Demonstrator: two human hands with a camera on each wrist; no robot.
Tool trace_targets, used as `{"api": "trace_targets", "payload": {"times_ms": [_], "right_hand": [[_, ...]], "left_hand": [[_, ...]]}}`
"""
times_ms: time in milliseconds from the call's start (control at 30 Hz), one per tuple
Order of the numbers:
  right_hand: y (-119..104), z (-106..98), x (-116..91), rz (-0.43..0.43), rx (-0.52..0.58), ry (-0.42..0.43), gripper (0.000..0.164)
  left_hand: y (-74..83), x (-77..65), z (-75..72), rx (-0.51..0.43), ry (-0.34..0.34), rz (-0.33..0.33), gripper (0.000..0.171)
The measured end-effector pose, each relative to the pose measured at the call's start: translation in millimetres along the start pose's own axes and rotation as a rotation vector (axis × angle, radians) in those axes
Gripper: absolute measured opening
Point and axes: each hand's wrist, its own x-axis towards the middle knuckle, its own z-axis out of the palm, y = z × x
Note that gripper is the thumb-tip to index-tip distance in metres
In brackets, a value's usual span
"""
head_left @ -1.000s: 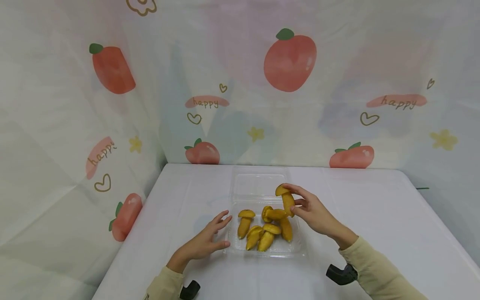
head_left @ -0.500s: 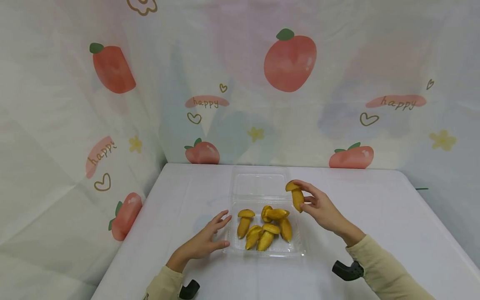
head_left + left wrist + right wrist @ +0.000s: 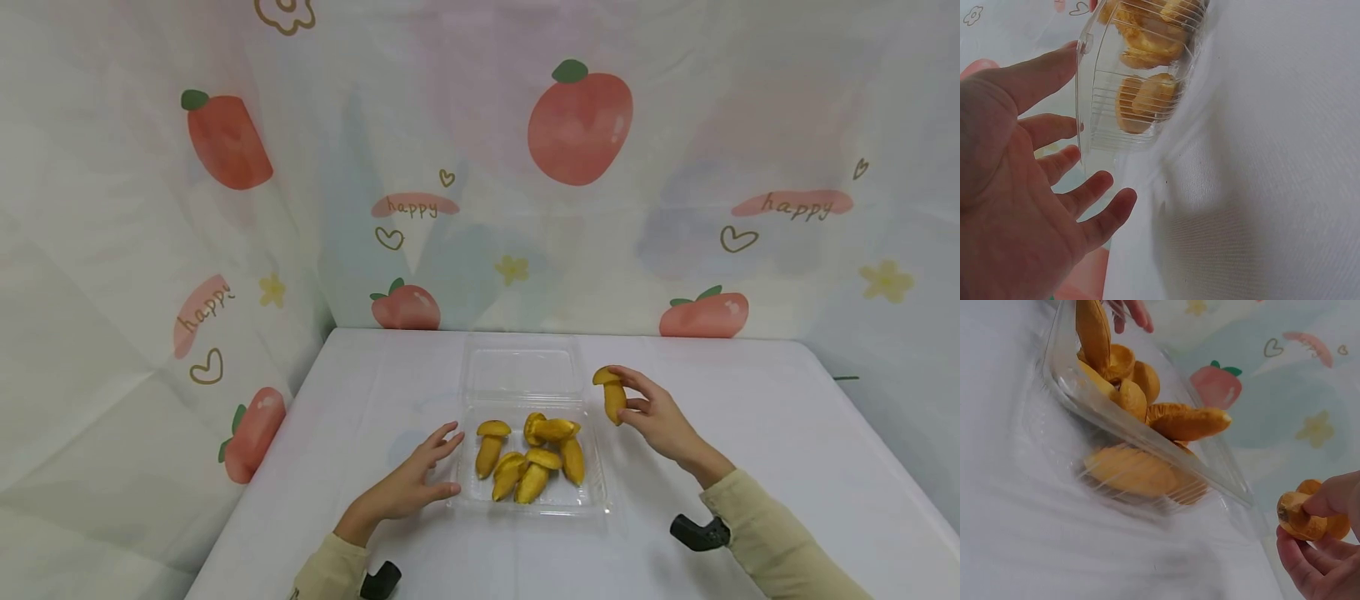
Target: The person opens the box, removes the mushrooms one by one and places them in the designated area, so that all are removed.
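Pinched mushroom (image 3: 613, 402) in right grip (image 3: 662, 422), above counter (image 3: 720, 400), right of open container (image 3: 596, 477); held left grip (image 3: 411, 483) spread beside left rim; judged mid-carry, apparently requiring steady lowering.

Left hand (image 3: 1025, 187) partly outside left wrist view.

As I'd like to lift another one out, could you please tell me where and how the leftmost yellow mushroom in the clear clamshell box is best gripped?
The leftmost yellow mushroom is probably best pinched by its stem, from above, across both sides: the stem is narrower than the cap and points toward the person, while the clear clamshell box has walls hindering a low approach.
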Motion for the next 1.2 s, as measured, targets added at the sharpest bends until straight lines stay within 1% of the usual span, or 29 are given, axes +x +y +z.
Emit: {"api": "trace_targets", "payload": {"times_ms": [267,633,767,867,1000,1200], "right_hand": [[16.4,-5.4,-2.7,0.074,-0.033,0.003,0.06],[37.9,-3.7,-5.6,0.14,-0.022,-0.018,0.063],[45.9,-2.3,-5.6,0.142,-0.064,-0.017,0.064],[50.5,-1.2,-5.4,0.125,-0.106,-0.008,0.063],[54.2,0.7,-5.6,0.117,-0.129,-0.014,0.063],[58.7,2.1,-4.6,0.152,-0.15,-0.036,0.064]], "left_hand": [[-1.6,0.6,0.9,-0.003,0.002,-0.007,0.075],[-1.6,0.9,0.9,0.004,0.003,-0.008,0.075],[-1.1,0.7,0.9,0.004,0.003,-0.014,0.075],[-0.8,0.2,0.8,0.005,0.001,-0.017,0.075],[-0.6,-0.2,0.5,0.003,-0.001,-0.019,0.076],[0.4,-0.1,-0.2,0.001,-0.004,-0.022,0.076]]}}
